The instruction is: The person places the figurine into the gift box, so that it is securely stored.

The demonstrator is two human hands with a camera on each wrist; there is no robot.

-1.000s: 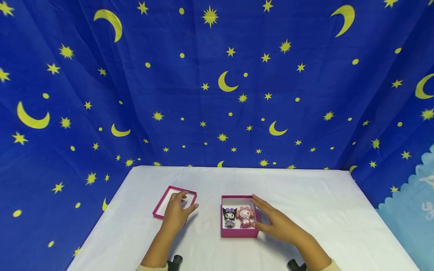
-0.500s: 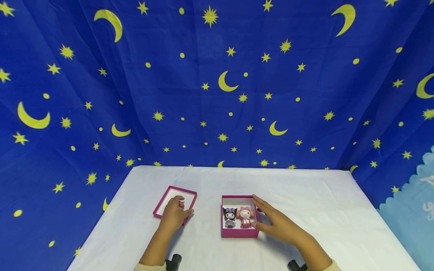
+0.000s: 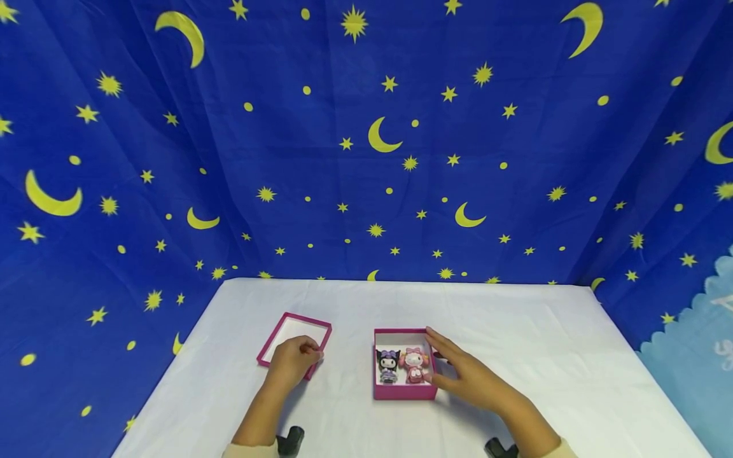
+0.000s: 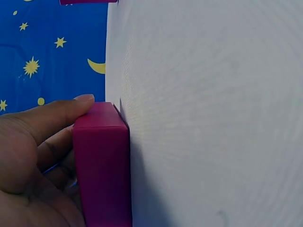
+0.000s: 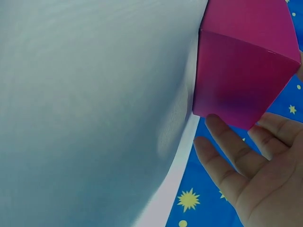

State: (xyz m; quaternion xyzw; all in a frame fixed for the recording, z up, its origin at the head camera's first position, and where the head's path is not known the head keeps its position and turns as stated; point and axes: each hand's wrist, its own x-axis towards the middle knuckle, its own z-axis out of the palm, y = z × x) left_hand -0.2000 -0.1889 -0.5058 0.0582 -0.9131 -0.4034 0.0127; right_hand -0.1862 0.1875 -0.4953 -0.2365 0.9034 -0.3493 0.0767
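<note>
Tilted on the left of the white table lies a magenta box lid (image 3: 308, 317), its white inside facing up. My left hand (image 3: 291, 364) is at its near right corner, fingers curled; the left wrist view shows thumb and fingers gripping the lid's wall (image 4: 105, 175). The matching box (image 3: 404, 393) stands open at the table's middle. Inside it, side by side, are a black-and-purple toy figure (image 3: 388, 367) and a pink toy figure (image 3: 415, 367). Along the box's right side rests my right hand (image 3: 474, 380), its fingers extended against the wall (image 5: 241, 80), thumb at the rim.
A white cloth covers the table (image 3: 504, 324). Behind and beside it hangs a blue curtain (image 3: 321, 159) with yellow moons and stars. A light-blue patterned cloth (image 3: 695, 356) shows at the right edge.
My left hand has drawn back towards its near right corner of the lid, and its fingers have curled in. The right hand, box and figures stay in place.
</note>
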